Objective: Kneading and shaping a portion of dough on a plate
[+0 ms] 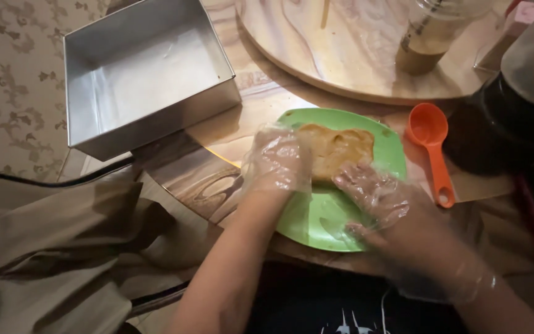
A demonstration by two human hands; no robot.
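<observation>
A green plate (378,145) lies on the marbled table edge in front of me. On its far half sits a flat tan slab of dough or bread (341,148). My left hand (276,162), in a clear plastic glove, rests on the slab's left side with fingers curled over it. My right hand (381,201), also gloved, lies flat on the plate, its fingertips touching the slab's near edge. Neither hand lifts the slab off the plate.
An empty square metal baking tin (149,80) stands at the back left. An orange measuring spoon (432,145) lies right of the plate. A round wooden turntable (353,49) holds a clear cup with a brown drink (424,37). A dark appliance (514,111) stands at the right.
</observation>
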